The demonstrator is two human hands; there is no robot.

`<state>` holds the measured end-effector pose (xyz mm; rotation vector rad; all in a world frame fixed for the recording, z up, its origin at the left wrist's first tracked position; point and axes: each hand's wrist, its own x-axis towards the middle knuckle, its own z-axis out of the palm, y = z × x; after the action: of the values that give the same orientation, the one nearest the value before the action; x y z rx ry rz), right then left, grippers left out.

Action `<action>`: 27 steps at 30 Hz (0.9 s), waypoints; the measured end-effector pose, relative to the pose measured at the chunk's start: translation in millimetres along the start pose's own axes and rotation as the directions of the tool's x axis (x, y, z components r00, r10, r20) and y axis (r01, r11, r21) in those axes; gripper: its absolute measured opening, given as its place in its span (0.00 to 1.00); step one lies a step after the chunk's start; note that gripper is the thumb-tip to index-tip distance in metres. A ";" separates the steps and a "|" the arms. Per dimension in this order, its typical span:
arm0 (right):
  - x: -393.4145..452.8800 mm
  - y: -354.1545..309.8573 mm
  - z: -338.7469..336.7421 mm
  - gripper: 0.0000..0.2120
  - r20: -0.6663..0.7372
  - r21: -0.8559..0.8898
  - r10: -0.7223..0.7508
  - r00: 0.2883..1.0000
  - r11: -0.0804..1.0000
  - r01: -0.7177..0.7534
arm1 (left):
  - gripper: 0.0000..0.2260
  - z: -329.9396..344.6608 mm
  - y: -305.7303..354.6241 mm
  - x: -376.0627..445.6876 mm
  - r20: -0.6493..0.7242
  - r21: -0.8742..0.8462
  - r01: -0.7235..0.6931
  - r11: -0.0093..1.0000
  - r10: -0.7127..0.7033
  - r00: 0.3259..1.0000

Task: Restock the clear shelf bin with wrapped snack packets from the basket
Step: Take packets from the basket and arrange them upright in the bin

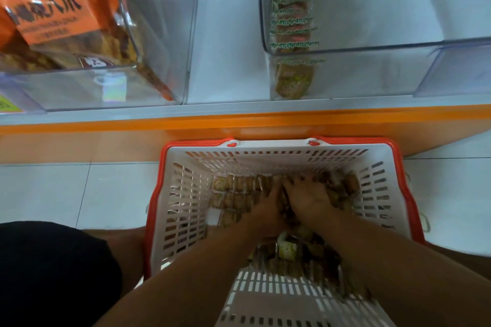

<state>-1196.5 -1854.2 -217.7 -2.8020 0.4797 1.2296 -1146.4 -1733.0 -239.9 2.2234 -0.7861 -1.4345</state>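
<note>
**Gathering a handful from the basket**

A white tiled floor runs under an orange-edged shelf (265,121), and against its front stands the white basket (186,220) with its red rim. We have both hands down among the wrapped snack packets (233,194) heaped on the basket's floor. Our left hand (268,202) and right hand (310,199) sit side by side, almost touching, fingers curled into the pile and closing round a bunch of packets between them.

We judge this the pick-up step. The clear shelf bin (372,45) above holds a single row of packets along its left wall; most of it is bare. Next we must lift the bunch clear of the basket rim without spilling, then set it beside that row.
</note>
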 end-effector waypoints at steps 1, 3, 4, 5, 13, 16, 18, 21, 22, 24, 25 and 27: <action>-0.4 -0.3 0.7 0.34 0.028 0.026 -0.003 1.000 1.000 0.002 | 0.48 -0.7 -1.3 0.3 0.006 0.056 -0.014 0.998 0.014 1.000; -1.6 0.7 2.8 0.34 0.062 0.049 -0.004 0.998 0.999 0.001 | 0.37 -5.1 -1.3 0.7 -0.006 0.188 -0.033 0.982 0.035 0.999; -1.9 1.6 3.2 0.33 0.067 0.040 -0.013 0.998 0.999 0.010 | 0.33 -6.8 -2.5 1.5 -0.014 0.225 -0.027 0.974 0.031 0.999; -2.0 2.2 3.1 0.32 0.073 0.016 -0.033 0.997 0.999 0.032 | 0.31 -8.2 -3.7 2.0 -0.011 0.236 -0.015 0.972 0.018 1.000; -6.5 13.1 14.8 0.27 0.084 0.241 -0.193 0.978 0.956 0.168 | 0.23 -3.9 -9.2 -10.5 0.154 0.265 -0.191 0.945 0.154 0.976; -10.8 18.9 13.1 0.22 0.018 0.435 -0.218 0.976 0.880 0.189 | 0.15 -3.6 1.4 -10.3 0.017 0.194 -0.117 0.974 0.116 0.993; -12.5 23.4 8.1 0.15 -0.009 0.588 -0.217 0.976 0.789 0.181 | 0.13 -6.2 5.7 -12.9 -0.076 0.079 -0.055 0.995 0.061 0.995; -16.5 30.9 1.0 0.10 -0.038 0.700 -0.193 0.980 0.695 0.164 | 0.12 -12.5 2.7 -18.8 -0.149 -0.101 -0.003 0.995 -0.013 0.989; -19.6 32.0 -1.9 0.09 -0.046 0.731 -0.193 0.980 0.662 0.165 | 0.12 -15.1 0.5 -20.8 -0.169 -0.220 0.014 0.975 -0.052 0.984; -27.0 32.4 -9.1 0.07 -0.043 0.785 -0.200 0.979 0.600 0.157 | 0.12 -22.4 -0.9 -26.4 -0.146 -0.489 0.064 0.870 -0.154 0.977; -31.9 32.3 -15.2 0.08 -0.024 0.795 -0.205 0.978 0.590 0.143 | 0.12 -28.0 0.5 -30.3 -0.103 -0.584 0.098 0.806 -0.193 0.976; -45.3 32.9 -34.2 0.10 0.013 0.804 -0.206 0.978 0.584 0.112 | 0.11 -42.0 6.6 -39.8 0.005 -0.686 0.164 0.709 -0.221 0.975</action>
<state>-1210.9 -1879.2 -158.7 -1.9295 0.5710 0.8068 -1122.6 -1712.2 -191.0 1.7760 0.0471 -1.4097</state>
